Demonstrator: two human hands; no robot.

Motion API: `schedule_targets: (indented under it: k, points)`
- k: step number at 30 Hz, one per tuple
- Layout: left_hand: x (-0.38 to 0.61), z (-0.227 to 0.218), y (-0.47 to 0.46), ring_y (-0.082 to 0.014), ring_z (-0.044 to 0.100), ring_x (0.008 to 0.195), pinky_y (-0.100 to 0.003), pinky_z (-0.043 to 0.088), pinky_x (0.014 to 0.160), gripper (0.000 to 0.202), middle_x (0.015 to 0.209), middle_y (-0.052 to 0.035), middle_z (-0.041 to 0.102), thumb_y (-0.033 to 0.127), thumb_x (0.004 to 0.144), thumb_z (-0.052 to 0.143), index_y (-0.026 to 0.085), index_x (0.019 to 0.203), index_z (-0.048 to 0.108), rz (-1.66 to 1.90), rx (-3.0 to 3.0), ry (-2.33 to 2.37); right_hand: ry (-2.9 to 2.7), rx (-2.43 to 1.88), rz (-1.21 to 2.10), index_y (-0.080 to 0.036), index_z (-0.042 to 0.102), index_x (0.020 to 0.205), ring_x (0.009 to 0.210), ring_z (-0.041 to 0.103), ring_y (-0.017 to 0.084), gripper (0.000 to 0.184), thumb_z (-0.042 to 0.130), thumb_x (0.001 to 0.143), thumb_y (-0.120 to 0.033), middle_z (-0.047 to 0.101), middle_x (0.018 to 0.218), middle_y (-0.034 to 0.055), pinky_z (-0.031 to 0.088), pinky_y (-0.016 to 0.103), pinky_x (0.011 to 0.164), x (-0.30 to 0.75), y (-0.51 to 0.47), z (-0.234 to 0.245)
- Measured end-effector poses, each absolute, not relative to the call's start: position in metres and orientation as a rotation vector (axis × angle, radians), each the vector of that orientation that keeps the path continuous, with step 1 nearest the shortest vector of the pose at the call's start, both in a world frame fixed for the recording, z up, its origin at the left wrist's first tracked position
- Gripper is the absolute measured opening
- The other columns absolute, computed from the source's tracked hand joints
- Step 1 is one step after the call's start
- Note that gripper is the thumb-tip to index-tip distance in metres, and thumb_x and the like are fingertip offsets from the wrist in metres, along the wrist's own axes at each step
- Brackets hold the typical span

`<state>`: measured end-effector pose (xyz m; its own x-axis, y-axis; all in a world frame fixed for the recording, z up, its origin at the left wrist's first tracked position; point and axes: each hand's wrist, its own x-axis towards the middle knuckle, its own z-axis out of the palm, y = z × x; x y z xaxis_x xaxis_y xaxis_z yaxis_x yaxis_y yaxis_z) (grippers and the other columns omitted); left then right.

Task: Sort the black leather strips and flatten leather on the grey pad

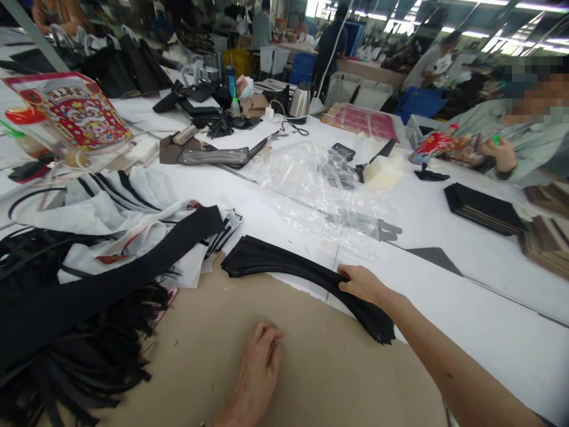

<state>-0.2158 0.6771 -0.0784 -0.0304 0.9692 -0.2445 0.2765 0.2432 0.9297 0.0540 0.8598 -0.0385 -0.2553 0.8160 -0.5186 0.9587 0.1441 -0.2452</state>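
Note:
A stack of curved black strips [284, 259], with a stitched line along the edge and flared ends, lies across the far edge of the brown board [213, 350] and onto the white table. My right hand [360, 283] is closed on the right part of this stack, thumb and fingers pinching it. Nearer to me, my left hand [262, 362] rests on the board with its fingers curled together; nothing shows in them. A long black band [178, 243] and a heap of black strips [84, 356] lie to the left of that hand.
White paper sheets with black strips [133, 201] are piled at left, near a red printed bag [75, 110]. Clear plastic film [311, 184] spreads across the mid-table. Black stacked pieces [482, 207] lie at right. A co-worker [524, 136] sits beyond, and a kettle [301, 101] stands further back.

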Motion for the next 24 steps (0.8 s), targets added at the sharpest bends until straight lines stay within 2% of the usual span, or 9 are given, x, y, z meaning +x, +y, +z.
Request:
schedule_targets:
  k: [3,5,9,12,15,17,21,24]
  points:
    - [-0.209,-0.074,0.689,-0.0204,0.053,0.084,-0.031,0.041,0.081,0.006,0.082,-0.004,0.059,0.017,0.069,0.066,0.019,0.074,0.063,0.881,0.721,1.411,2.168,1.737,-0.875,-0.017,0.063,0.093,0.077,0.056,0.019,0.021,0.058,0.072,-0.017,0.063,0.083,0.0042,0.039,0.028,0.066,0.053,0.863,-0.025]
    - [-0.205,-0.07,0.695,-0.0188,0.055,0.08,-0.029,0.041,0.077,0.012,0.077,-0.0034,0.059,0.024,0.069,0.07,0.017,0.074,0.061,0.845,0.541,1.342,2.158,1.742,-0.93,-0.017,0.065,0.097,0.082,0.058,0.022,0.029,0.057,0.069,-0.016,0.065,0.088,0.0061,0.04,0.029,0.068,0.05,0.865,-0.011]
    - [-0.198,-0.053,0.7,-0.0191,0.061,0.093,-0.031,0.045,0.088,0.032,0.1,-0.0091,0.065,0.042,0.076,0.067,0.017,0.094,0.059,0.824,0.265,1.157,2.127,1.746,-1.088,-0.016,0.067,0.1,0.091,0.06,0.026,0.038,0.057,0.063,-0.017,0.067,0.096,0.0072,0.043,0.031,0.075,0.035,0.853,0.023]
    - [-0.198,-0.034,0.7,-0.019,0.061,0.101,-0.032,0.044,0.095,0.038,0.113,-0.0123,0.063,0.048,0.081,0.064,0.016,0.1,0.058,0.838,0.086,1.012,2.094,1.74,-1.264,-0.017,0.067,0.104,0.092,0.061,0.025,0.043,0.054,0.064,-0.018,0.068,0.098,0.0045,0.046,0.03,0.076,0.014,0.813,0.044]
    - [-0.205,-0.019,0.693,-0.0167,0.063,0.098,-0.029,0.047,0.093,0.038,0.112,-0.0104,0.064,0.05,0.087,0.057,0.015,0.102,0.061,0.868,-0.031,0.918,2.067,1.743,-1.399,-0.02,0.065,0.101,0.087,0.063,0.024,0.039,0.049,0.066,-0.017,0.069,0.091,0.001,0.048,0.03,0.073,-0.015,0.742,0.053]
    - [-0.213,-0.014,0.68,-0.0156,0.064,0.089,-0.027,0.05,0.085,0.034,0.106,-0.0082,0.067,0.045,0.088,0.058,0.015,0.102,0.063,0.874,-0.09,0.899,2.08,1.854,-1.409,-0.02,0.063,0.098,0.089,0.063,0.025,0.035,0.048,0.067,-0.014,0.069,0.093,0.0022,0.047,0.031,0.075,-0.037,0.686,0.054]
    - [-0.23,-0.01,0.642,-0.0148,0.064,0.071,-0.025,0.051,0.069,0.018,0.083,-0.0054,0.069,0.029,0.085,0.065,0.012,0.09,0.065,0.833,-0.166,0.943,1.953,1.97,-1.145,-0.02,0.055,0.111,0.083,0.066,0.03,0.032,0.048,0.081,-0.014,0.068,0.082,0.008,0.043,0.035,0.066,-0.084,0.589,0.056]
    - [-0.238,0.001,0.612,-0.0132,0.063,0.065,-0.024,0.05,0.067,0.016,0.073,-0.0029,0.066,0.028,0.086,0.064,0.012,0.086,0.065,0.83,-0.14,0.932,1.864,1.944,-1.121,-0.022,0.05,0.114,0.079,0.067,0.033,0.027,0.047,0.087,-0.017,0.068,0.082,0.0099,0.039,0.035,0.059,-0.109,0.544,0.07]
